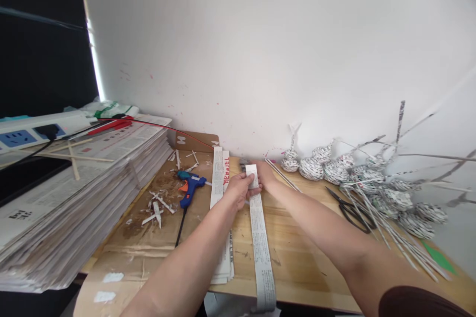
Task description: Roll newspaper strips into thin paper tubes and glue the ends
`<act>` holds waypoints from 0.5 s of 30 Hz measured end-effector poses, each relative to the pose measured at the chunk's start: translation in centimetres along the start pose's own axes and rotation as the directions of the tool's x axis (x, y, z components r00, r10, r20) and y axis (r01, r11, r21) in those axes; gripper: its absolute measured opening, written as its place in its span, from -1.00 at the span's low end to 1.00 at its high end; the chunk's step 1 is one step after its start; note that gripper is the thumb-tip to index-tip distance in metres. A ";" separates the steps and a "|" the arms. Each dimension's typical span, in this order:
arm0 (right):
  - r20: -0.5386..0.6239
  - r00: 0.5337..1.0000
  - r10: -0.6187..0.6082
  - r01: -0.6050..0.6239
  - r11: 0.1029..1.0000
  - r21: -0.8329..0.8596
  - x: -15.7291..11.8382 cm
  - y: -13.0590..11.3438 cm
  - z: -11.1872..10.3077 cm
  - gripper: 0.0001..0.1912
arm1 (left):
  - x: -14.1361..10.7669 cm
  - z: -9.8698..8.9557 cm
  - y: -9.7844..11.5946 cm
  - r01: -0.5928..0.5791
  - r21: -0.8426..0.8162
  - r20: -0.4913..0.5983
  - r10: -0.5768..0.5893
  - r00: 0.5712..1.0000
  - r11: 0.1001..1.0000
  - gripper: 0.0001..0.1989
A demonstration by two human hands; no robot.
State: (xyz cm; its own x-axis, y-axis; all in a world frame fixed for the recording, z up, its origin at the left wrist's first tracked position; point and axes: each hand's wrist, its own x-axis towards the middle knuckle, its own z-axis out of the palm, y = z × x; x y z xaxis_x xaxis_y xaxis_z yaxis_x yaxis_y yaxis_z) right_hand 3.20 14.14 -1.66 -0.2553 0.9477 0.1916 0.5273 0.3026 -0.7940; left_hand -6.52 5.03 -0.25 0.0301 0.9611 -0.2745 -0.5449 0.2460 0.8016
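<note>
The strip (262, 252) ran flat from mid-frame to the bottom edge, seemingly unworked; gourds (311, 168) at right looked mostly shaped. The left hand (240, 189) pinched its far end, fingers closed, forearm slanting up; the right hand (265, 174) reached beside it, its grip impossible to tell.

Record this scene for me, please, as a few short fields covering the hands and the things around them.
Left hand: pinching the strip near its far end
Right hand: beside the strip's far end; grip hidden
Strip: printed paper, reaching past the table's near edge
Left side: stacked strips, glue gun, cardboard, newspapers
Right side: scissors, sticks, woven pieces
</note>
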 end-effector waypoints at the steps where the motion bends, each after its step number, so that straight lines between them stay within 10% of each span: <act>1: -0.008 1.000 0.004 -0.004 0.998 -0.059 0.0 -0.1 -0.1 -0.71 | 0.0 0.0 0.0 -0.002 -0.005 0.000 0.002 1.000 1.000 -0.92; 15: -0.056 0.995 -0.088 0.032 0.769 -0.638 0.4 -1.8 -2.4 -0.67 | -0.3 0.2 -0.3 -0.015 -0.027 0.033 0.016 0.999 1.000 -0.93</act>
State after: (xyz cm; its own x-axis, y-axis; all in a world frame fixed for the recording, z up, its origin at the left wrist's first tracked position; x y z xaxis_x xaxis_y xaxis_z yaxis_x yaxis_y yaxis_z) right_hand 4.12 14.19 1.20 -0.2549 0.9216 0.2926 0.9145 0.3281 -0.2366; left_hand -6.26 4.66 -0.28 0.0489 0.9685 -0.2441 -0.5680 0.2280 0.7908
